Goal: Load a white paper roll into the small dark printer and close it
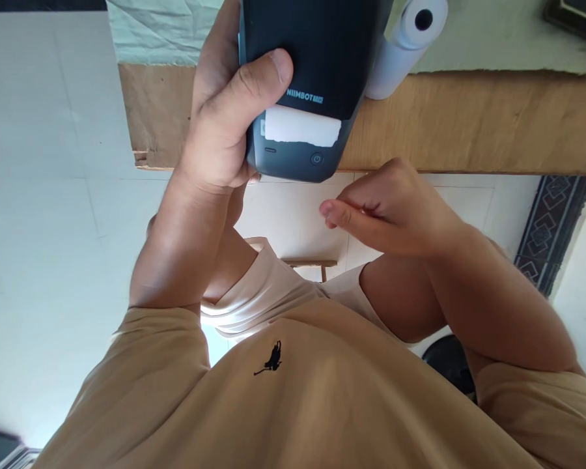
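My left hand [229, 117] is wrapped round a dark label printer [317, 58] marked NIIMBOT, with the thumb across its top cover. A short white strip of paper [303, 126] with a ragged lower edge shows at the printer's slot, above its power button. The printer is held over the table's near edge. My right hand [390, 208] hangs just below that edge, to the right of the printer and apart from it. Its fingers are curled in with the thumb against them, and nothing shows between them. Just right of the printer stands a white paper roll [390, 65] with a dark core hole.
The wooden table [469, 124] bears a pale green cover [493, 45]. A dark object [576, 19] lies at its far right. Beneath are a light tiled floor [43, 215], a small wooden stool [310, 263] and a dark patterned border [542, 234] on the right.
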A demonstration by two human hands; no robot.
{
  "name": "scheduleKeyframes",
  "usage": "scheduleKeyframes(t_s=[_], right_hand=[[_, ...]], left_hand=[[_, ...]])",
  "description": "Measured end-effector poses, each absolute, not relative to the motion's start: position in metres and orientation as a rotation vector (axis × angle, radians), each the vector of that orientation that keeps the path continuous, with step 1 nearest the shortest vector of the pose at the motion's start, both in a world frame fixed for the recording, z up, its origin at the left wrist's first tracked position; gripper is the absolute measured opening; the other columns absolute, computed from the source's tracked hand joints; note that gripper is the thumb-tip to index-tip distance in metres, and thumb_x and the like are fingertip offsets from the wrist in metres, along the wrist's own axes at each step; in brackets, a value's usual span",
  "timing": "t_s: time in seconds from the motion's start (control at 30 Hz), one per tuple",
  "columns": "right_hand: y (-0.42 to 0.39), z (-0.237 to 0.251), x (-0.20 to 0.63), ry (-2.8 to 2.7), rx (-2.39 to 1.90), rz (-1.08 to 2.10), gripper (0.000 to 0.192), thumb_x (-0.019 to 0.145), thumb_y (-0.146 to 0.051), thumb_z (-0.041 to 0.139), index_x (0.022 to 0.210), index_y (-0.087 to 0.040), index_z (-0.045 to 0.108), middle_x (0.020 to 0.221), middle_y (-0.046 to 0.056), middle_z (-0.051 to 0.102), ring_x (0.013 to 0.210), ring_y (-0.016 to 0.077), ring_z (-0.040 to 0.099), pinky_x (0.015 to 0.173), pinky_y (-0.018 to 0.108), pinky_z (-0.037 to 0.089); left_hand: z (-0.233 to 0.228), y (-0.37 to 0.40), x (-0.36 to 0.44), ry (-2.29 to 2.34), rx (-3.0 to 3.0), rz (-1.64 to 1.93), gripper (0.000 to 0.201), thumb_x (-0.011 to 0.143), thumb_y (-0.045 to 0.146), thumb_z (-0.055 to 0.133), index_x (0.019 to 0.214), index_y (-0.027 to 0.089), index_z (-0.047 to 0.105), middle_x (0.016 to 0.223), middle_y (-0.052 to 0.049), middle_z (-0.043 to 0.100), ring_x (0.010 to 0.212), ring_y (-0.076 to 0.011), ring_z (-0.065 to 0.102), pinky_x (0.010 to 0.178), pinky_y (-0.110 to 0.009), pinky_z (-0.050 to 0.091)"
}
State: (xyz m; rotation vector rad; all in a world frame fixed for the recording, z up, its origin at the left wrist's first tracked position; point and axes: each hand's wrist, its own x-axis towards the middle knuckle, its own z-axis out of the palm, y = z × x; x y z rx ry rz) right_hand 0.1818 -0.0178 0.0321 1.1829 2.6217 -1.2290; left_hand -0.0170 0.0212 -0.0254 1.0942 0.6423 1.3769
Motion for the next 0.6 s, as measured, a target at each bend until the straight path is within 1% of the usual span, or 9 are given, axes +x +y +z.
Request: scheduleKeyframes(t_s=[0.03, 0.1, 0.13, 0.2, 0.27, 0.33, 0.4, 0.47, 0.6], right_hand=[[-0.019, 0.032, 0.18, 2.584, 1.141, -1.168, 0.06, 0.096, -0.051, 0.031, 0.058, -0.015, 0.061, 0.049, -0.001, 0.044, 0.049, 0.0048, 0.03, 0.057, 0.025, 0.023], [-0.022, 0.028, 0.176, 2.492, 1.017, -1.006, 0.063, 0.096, -0.054, 0.028, 0.057, -0.015, 0.059, 0.053, 0.001, 0.048, 0.051, 0.0059, 0.029, 0.059, 0.026, 0.023], [-0.025, 0.024, 0.173, 2.438, 0.954, -0.926, 0.063, 0.096, -0.055, 0.026, 0.059, -0.015, 0.06, 0.057, 0.002, 0.053, 0.053, 0.0069, 0.032, 0.061, 0.027, 0.025], [-0.033, 0.012, 0.168, 2.342, 0.857, -0.812, 0.061, 0.096, -0.052, 0.026, 0.065, -0.015, 0.063, 0.069, 0.006, 0.061, 0.059, 0.0102, 0.043, 0.062, 0.028, 0.029], [-0.041, -0.002, 0.163, 2.28, 0.786, -0.791, 0.053, 0.097, -0.045, 0.031, 0.072, -0.012, 0.065, 0.076, 0.01, 0.063, 0.068, 0.0142, 0.053, 0.064, 0.03, 0.036], [-0.048, -0.017, 0.158, 2.204, 0.698, -0.808, 0.042, 0.096, -0.042, 0.04, 0.085, -0.011, 0.066, 0.083, 0.009, 0.064, 0.078, 0.0142, 0.059, 0.07, 0.03, 0.046], [-0.053, -0.028, 0.155, 2.122, 0.608, -0.838, 0.037, 0.094, -0.044, 0.048, 0.103, -0.011, 0.062, 0.096, 0.006, 0.064, 0.088, 0.0123, 0.061, 0.08, 0.031, 0.053], [-0.055, -0.035, 0.15, 2.061, 0.543, -0.863, 0.039, 0.092, -0.045, 0.053, 0.114, -0.013, 0.058, 0.108, 0.006, 0.063, 0.098, 0.0124, 0.061, 0.088, 0.034, 0.055], [-0.056, -0.041, 0.14, 2.013, 0.466, -0.894, 0.04, 0.092, -0.043, 0.054, 0.119, -0.014, 0.057, 0.117, 0.008, 0.061, 0.106, 0.0151, 0.06, 0.093, 0.037, 0.055]], left_hand=[[-0.025, 0.02, -0.018, 0.58, 1.142, 1.369, 0.043, 0.085, 0.037, 0.063, 0.111, 0.004, 0.054, 0.077, -0.002, 0.056, 0.05, -0.0068, 0.056, 0.044, -0.019, 0.043], [-0.025, 0.019, -0.02, 0.521, 1.161, 1.375, 0.037, 0.088, 0.032, 0.06, 0.111, 0.004, 0.053, 0.079, -0.001, 0.058, 0.052, -0.005, 0.055, 0.042, -0.016, 0.039], [-0.025, 0.019, -0.02, 0.515, 1.157, 1.376, 0.036, 0.088, 0.032, 0.059, 0.111, 0.005, 0.053, 0.078, 0.0, 0.058, 0.052, -0.0046, 0.054, 0.041, -0.015, 0.038], [-0.027, 0.02, -0.021, 0.517, 1.168, 1.369, 0.036, 0.087, 0.031, 0.06, 0.111, 0.005, 0.052, 0.075, 0.001, 0.056, 0.05, -0.0039, 0.053, 0.04, -0.015, 0.038], [-0.029, 0.022, -0.022, 0.532, 1.19, 1.376, 0.036, 0.086, 0.031, 0.061, 0.109, 0.005, 0.053, 0.073, 0.002, 0.055, 0.048, -0.0032, 0.051, 0.04, -0.015, 0.037], [-0.03, 0.024, -0.022, 0.552, 1.199, 1.376, 0.037, 0.085, 0.033, 0.06, 0.109, 0.005, 0.054, 0.073, 0.003, 0.054, 0.048, -0.0028, 0.051, 0.042, -0.015, 0.037], [-0.032, 0.025, -0.023, 0.547, 1.196, 1.377, 0.039, 0.085, 0.035, 0.061, 0.109, 0.006, 0.054, 0.076, 0.002, 0.055, 0.054, -0.0041, 0.054, 0.045, -0.016, 0.039], [-0.034, 0.027, -0.025, 0.531, 1.204, 1.364, 0.041, 0.084, 0.038, 0.061, 0.11, 0.006, 0.054, 0.082, -0.001, 0.058, 0.063, -0.0066, 0.057, 0.049, -0.018, 0.042], [-0.04, 0.03, -0.027, 0.472, 1.225, 1.364, 0.043, 0.084, 0.039, 0.06, 0.114, 0.007, 0.054, 0.088, -0.002, 0.061, 0.066, -0.0081, 0.059, 0.052, -0.02, 0.044]])
